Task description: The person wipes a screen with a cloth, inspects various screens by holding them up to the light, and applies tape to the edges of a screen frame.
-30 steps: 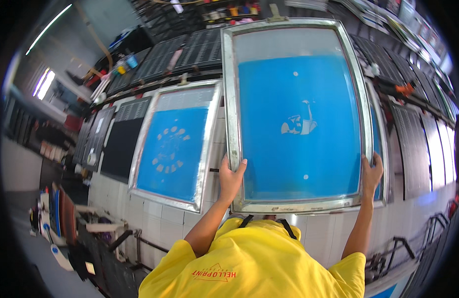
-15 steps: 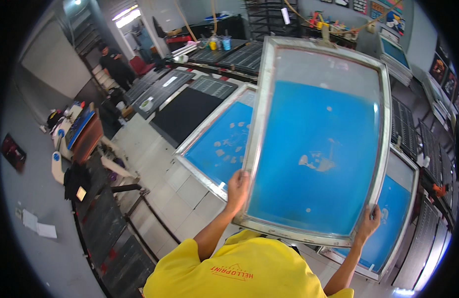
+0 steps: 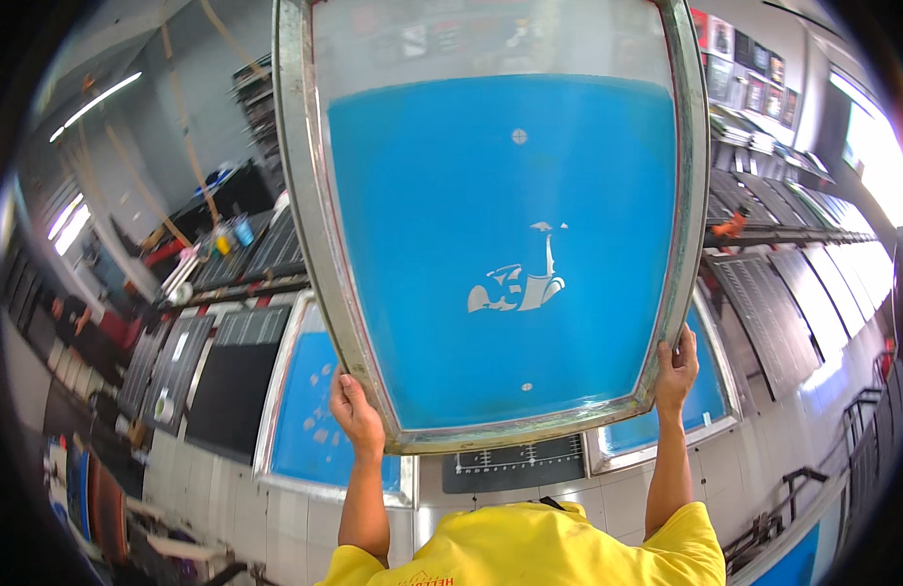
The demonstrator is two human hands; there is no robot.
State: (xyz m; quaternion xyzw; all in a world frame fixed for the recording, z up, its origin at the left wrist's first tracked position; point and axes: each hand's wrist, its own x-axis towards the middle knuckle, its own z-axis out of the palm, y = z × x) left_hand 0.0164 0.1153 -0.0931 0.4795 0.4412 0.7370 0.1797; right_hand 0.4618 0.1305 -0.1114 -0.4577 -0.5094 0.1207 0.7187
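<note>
Raised in front of me is a large screen printing frame (image 3: 510,186), metal-edged, its mesh coated blue with a pale clear-cut picture and small round marks. My left hand (image 3: 357,415) grips the lower left edge of it. At the lower right edge, my right hand (image 3: 677,371) is closed round the rim. Behind it on the left lies a second blue screen (image 3: 310,391) with a ring of pale shapes. Another blue screen (image 3: 705,391) shows behind my right hand, mostly hidden. Between those two, a dark board with white ruled marks (image 3: 515,466) is partly visible under the held frame.
Dark print boards (image 3: 236,386) line the left side, with a roll of tape (image 3: 165,404) on one. Cups (image 3: 243,230) stand on a far bench. Long boards (image 3: 774,303) and an orange clamp-like part (image 3: 732,223) are at the right. A person (image 3: 75,317) stands far left.
The held screen has risen and shifted left in view, now tilted more toward me. My view has turned right, and both hands keep hold of the frame.
</note>
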